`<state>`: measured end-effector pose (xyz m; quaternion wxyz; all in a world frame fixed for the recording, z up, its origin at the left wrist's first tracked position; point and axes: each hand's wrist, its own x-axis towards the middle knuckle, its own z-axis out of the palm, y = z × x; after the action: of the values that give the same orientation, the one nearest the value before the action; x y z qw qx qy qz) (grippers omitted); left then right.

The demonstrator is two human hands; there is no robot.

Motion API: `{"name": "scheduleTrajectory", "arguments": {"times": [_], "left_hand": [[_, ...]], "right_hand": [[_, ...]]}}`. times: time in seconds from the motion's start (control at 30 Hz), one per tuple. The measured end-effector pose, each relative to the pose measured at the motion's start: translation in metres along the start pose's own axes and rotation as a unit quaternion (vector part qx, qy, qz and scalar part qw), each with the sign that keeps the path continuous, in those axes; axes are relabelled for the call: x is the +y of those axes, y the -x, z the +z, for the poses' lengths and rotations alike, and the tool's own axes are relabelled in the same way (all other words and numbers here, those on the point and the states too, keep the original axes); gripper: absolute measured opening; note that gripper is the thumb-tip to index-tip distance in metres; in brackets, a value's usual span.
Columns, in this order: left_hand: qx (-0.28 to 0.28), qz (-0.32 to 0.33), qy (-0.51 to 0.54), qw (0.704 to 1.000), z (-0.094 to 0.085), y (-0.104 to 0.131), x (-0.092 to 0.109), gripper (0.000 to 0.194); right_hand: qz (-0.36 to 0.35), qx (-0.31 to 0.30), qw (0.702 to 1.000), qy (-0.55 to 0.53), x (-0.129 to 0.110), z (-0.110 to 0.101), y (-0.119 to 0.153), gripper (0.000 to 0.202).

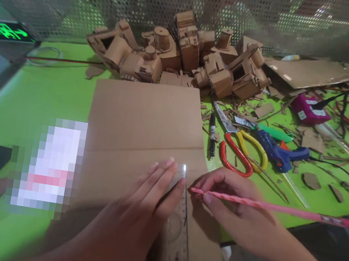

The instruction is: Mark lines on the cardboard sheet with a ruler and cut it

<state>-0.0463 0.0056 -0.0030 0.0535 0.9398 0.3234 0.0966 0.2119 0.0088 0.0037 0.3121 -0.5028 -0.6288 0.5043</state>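
Note:
A folded-looking sheet of brown cardboard (144, 114) lies flat in front of me, with a crease running across it. My left hand (141, 213) rests flat over a clear plastic ruler (174, 230), fingers stretched out, pressing it onto the cardboard. Part of the ruler is hidden beneath the hand. Just right of the ruler's upper end, my right hand (232, 203) pinches a pink pencil (287, 209) close to its tip. The tip points left towards the ruler's edge; I cannot tell whether it touches the cardboard.
Right of the cardboard lie scissors (239, 152) with red and yellow handles, a black marker (212, 136), a blue glue gun (278, 153) and scattered scraps. Several cardboard models (188, 44) stand at the back. A purple box (310, 109) with cables sits back right. A blurred white item (52, 159) lies left.

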Motion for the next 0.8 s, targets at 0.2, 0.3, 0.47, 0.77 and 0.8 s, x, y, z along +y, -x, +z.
{"name": "scheduleTrajectory", "arguments": {"times": [0.2, 0.3, 0.47, 0.77, 0.8], "left_hand": [[-0.033, -0.006, 0.018, 0.999, 0.0003, 0.0025, -0.0029, 0.132], [-0.033, -0.002, 0.016, 0.999, 0.0002, 0.0016, -0.0036, 0.134], [-0.027, -0.014, 0.01, 0.999, -0.003, -0.0002, -0.0015, 0.131], [-0.011, 0.007, 0.011, 1.0, 0.0047, 0.0005, -0.0066, 0.127], [-0.015, -0.005, 0.016, 1.0, 0.0033, -0.0001, -0.0057, 0.127]], "right_hand": [[0.003, -0.001, 1.0, 0.009, 0.0023, -0.0005, -0.0011, 0.008], [0.009, 0.008, 1.0, 0.024, 0.0031, 0.0002, -0.0018, 0.011], [0.008, 0.014, 0.999, 0.047, 0.0013, 0.0004, -0.0014, 0.014], [0.017, 0.016, 0.998, 0.054, -0.0008, 0.0016, -0.003, 0.014], [0.015, 0.016, 0.998, 0.053, -0.0014, 0.0018, -0.0031, 0.014]]}}
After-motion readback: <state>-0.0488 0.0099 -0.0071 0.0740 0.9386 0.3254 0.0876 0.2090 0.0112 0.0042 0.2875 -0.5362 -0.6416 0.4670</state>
